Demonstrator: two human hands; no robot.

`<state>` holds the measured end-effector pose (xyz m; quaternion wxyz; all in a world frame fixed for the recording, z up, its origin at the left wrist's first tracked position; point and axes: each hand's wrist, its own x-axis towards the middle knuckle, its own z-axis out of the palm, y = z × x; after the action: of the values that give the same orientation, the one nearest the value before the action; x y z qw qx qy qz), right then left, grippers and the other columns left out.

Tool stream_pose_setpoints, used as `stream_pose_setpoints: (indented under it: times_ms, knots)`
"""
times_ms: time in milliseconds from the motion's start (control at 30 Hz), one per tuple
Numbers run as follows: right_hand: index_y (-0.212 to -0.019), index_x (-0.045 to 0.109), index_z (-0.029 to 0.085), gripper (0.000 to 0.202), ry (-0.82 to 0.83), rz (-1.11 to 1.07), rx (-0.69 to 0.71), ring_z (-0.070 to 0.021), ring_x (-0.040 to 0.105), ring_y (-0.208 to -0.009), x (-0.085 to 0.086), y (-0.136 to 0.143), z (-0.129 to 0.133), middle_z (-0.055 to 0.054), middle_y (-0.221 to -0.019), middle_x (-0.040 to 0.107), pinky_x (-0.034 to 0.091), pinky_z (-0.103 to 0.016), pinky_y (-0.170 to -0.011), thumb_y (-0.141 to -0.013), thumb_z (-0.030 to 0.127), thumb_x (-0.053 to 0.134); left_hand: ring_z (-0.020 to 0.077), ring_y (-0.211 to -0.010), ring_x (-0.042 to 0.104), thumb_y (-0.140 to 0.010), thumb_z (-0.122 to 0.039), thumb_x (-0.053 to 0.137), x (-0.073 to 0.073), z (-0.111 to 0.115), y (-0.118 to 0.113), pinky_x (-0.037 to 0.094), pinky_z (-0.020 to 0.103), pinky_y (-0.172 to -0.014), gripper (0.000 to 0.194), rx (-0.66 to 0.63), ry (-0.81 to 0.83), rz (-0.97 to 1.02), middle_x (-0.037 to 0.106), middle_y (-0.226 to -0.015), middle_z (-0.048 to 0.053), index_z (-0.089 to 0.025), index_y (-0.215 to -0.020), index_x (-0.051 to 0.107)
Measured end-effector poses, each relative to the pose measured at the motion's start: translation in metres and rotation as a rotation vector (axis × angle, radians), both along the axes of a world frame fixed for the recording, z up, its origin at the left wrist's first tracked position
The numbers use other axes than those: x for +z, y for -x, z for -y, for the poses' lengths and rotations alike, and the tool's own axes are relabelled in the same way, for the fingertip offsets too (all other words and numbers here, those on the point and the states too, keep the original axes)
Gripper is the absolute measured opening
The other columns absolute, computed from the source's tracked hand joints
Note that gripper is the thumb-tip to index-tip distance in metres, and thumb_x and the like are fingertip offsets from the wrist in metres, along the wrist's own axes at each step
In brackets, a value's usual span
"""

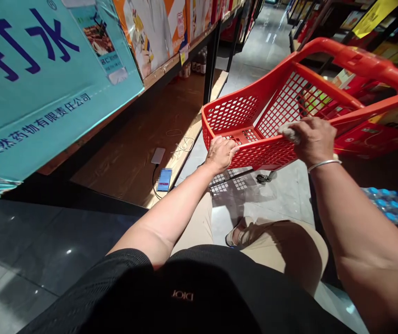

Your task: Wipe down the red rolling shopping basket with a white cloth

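Note:
A red plastic shopping cart (355, 60) with lattice sides stands in front of me, turned at an angle. My left hand (221, 154) grips the top rim of its near side, fingers curled over the edge. Farther right along that same rim, my right hand (315, 139) is closed around a crumpled greyish cloth (290, 133). The cloth touches the rim, and part of it is hidden under my fingers. A silver bangle circles my right wrist. The cart's basket floor shows through the opening.
On the left, a shelf carries large teal (80, 74) and orange boxes. A phone (164, 179), a white power bank (157, 156) and a pale cable lie on the low wooden shelf. Blue-capped bottles (388, 204) stand at right. A tiled aisle (268, 28) runs ahead between shelves.

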<state>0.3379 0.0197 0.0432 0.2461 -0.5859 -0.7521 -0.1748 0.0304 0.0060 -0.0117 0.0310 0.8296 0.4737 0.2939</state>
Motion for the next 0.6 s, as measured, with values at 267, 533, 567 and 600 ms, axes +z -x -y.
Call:
stream_pose_setpoints:
  times_ms: [267,533,567,600]
  knots:
    - [-0.105,0.075,0.007,0.054,-0.015,-0.038,-0.174,-0.0249,0.047,-0.111,-0.007,0.010,-0.019,-0.017,-0.110,0.062,0.031,-0.051,-0.094,-0.102,0.051,0.044,0.0263,-0.121,0.055,-0.098,-0.023,0.047,0.016,0.012,-0.013,0.024,0.047,-0.123,0.034,0.083,0.034,0.050,0.067,-0.121,0.011,-0.017,-0.128,0.061]
    - [-0.108,0.068,0.020,0.025,-0.340,-0.414,-0.051,-0.0308,0.044,-0.121,-0.063,0.065,0.007,-0.011,-0.123,0.051,0.036,-0.058,-0.106,-0.092,0.039,0.063,0.0342,-0.123,0.052,-0.086,-0.024,0.058,0.028,0.019,-0.030,0.035,0.049,-0.109,0.054,0.107,0.128,0.022,0.062,-0.130,0.015,-0.016,-0.139,0.054]
    - [-0.106,0.068,0.021,0.022,-0.361,-0.436,-0.071,-0.0313,0.043,-0.121,-0.076,0.071,0.012,-0.011,-0.123,0.049,0.035,-0.058,-0.107,-0.092,0.037,0.061,0.0332,-0.122,0.052,-0.085,-0.022,0.058,0.028,0.016,-0.027,0.035,0.048,-0.109,0.052,0.098,0.132,0.024,0.062,-0.129,0.014,-0.017,-0.137,0.056]
    - [-0.103,0.068,0.021,0.020,-0.308,-0.427,-0.075,-0.0314,0.043,-0.120,-0.089,0.077,0.017,-0.011,-0.124,0.048,0.035,-0.058,-0.108,-0.090,0.035,0.061,0.0326,-0.122,0.052,-0.084,-0.021,0.057,0.029,0.014,-0.024,0.035,0.048,-0.109,0.052,0.095,0.139,0.026,0.062,-0.129,0.013,-0.018,-0.135,0.057]
